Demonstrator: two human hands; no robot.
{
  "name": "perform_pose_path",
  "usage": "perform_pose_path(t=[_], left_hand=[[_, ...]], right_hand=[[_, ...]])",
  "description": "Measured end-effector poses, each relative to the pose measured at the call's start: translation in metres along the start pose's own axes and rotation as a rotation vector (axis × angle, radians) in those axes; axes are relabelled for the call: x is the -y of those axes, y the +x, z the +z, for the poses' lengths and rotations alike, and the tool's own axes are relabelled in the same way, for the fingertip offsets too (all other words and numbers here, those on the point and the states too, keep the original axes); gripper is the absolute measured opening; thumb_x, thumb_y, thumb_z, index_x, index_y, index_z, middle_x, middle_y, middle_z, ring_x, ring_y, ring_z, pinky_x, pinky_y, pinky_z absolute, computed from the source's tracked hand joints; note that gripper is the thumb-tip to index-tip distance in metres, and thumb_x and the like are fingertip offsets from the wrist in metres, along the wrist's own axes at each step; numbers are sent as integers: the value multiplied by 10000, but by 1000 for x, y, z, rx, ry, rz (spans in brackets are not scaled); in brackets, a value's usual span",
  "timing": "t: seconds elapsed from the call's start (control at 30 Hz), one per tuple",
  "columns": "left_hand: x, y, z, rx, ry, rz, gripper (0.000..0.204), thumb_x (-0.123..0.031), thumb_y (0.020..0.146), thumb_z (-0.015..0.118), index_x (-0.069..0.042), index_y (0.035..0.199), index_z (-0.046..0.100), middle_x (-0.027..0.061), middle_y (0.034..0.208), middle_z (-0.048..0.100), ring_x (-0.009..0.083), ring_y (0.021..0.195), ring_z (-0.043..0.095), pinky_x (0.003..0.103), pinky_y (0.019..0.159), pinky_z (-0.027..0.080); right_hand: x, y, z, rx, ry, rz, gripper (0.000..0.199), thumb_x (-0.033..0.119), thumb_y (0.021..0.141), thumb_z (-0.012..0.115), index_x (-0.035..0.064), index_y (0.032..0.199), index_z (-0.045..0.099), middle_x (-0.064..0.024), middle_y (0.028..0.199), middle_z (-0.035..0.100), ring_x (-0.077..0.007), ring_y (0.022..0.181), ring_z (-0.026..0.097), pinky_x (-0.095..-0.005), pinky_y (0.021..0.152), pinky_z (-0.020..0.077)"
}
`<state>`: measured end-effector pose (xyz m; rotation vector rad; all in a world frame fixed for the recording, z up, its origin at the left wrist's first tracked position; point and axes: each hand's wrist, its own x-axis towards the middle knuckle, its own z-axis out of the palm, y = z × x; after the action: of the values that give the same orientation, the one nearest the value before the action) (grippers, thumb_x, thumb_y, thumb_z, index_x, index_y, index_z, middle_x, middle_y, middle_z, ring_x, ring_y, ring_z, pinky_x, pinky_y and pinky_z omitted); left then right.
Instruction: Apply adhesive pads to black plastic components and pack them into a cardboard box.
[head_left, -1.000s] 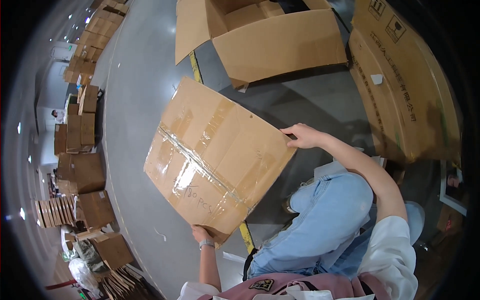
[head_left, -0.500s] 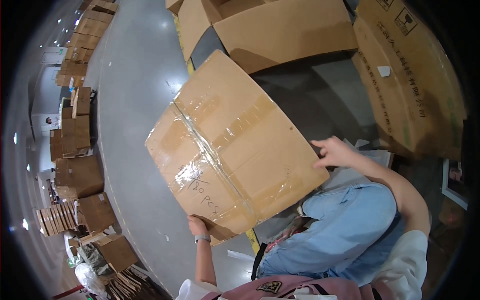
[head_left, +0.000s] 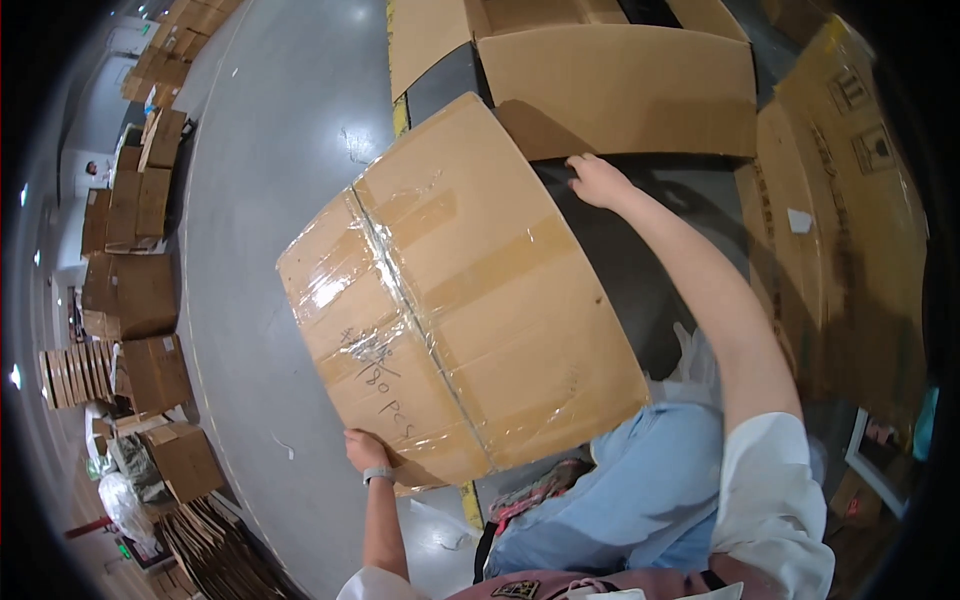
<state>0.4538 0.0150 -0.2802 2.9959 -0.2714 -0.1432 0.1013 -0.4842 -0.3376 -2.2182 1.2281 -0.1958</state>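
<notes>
Two hands on one taped cardboard box (head_left: 460,300), at opposite corners. My left hand (head_left: 366,450) cups the near lower-left corner from underneath, fingers curled under the edge and mostly hidden by the cardboard. My right hand (head_left: 597,180) is stretched out to the far upper-right corner, fingers hooked over that edge, arm nearly straight. So both sets of fingers are closed on the box; nothing else is carrying it that I can see.

Box sits between the hands, held up off the grey floor (head_left: 270,170), tilted, taped top face toward the camera. Its long axis runs along the tape seam, from far-left down to near-right, roughly across the line between my hands. Left hand is much nearer my body; right is at full reach.

Just beyond the right hand: a large open carton (head_left: 620,85) on a dark surface (head_left: 620,260). Stacked boxes (head_left: 130,200) along the left wall, well apart.
</notes>
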Motion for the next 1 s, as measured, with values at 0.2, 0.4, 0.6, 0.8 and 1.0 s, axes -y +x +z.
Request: perform_pose_path(t=[0.2, 0.4, 0.6, 0.8, 1.0], left_hand=[[12, 11, 10, -78, -120, 10, 581, -367, 995, 238, 74, 976, 615, 283, 963, 641, 477, 905, 584, 512, 784, 440], [22, 23, 6, -135, -189, 93, 557, -391, 993, 302, 70, 1001, 615, 259, 982, 646, 439, 911, 589, 480, 769, 441], [-2, 6, 4, -56, -67, 61, 555, -427, 983, 318, 42, 1026, 613, 246, 993, 643, 418, 911, 595, 464, 790, 444], [-42, -82, 24, -46, -75, 44, 508, -437, 986, 323, 24, 1094, 507, 270, 1000, 620, 460, 923, 567, 489, 782, 429], [-77, -104, 26, 52, -242, -87, 471, -406, 989, 335, 36, 1066, 477, 278, 959, 614, 453, 872, 575, 490, 739, 430]], right_hand=[[-12, 103, 14, 109, -159, 262, 704, 347, 922, 499, 168, 1494, 129, -87, 1553, 166, -330, 1417, 172, -492, 1111, 270], [-71, 151, -3, -219, 549, 358, 903, 569, 848, 524, 131, 1504, 83, -139, 1561, 113, -364, 1428, 107, -473, 1150, 168], [-40, 133, 43, -257, 770, 247, 984, 736, 832, 365, 103, 1507, 31, -155, 1567, -34, -419, 1423, -33, -442, 1162, 77], [-6, 120, -2, -68, 1002, 227, 925, 719, 884, 310, 64, 1500, 94, -57, 1580, 36, -186, 1450, 19, -350, 1160, 71], [41, 44, -81, 123, 367, 40, 521, 426, 920, 529, 60, 1290, 515, -64, 1166, 619, -158, 1068, 573, -296, 932, 426]])
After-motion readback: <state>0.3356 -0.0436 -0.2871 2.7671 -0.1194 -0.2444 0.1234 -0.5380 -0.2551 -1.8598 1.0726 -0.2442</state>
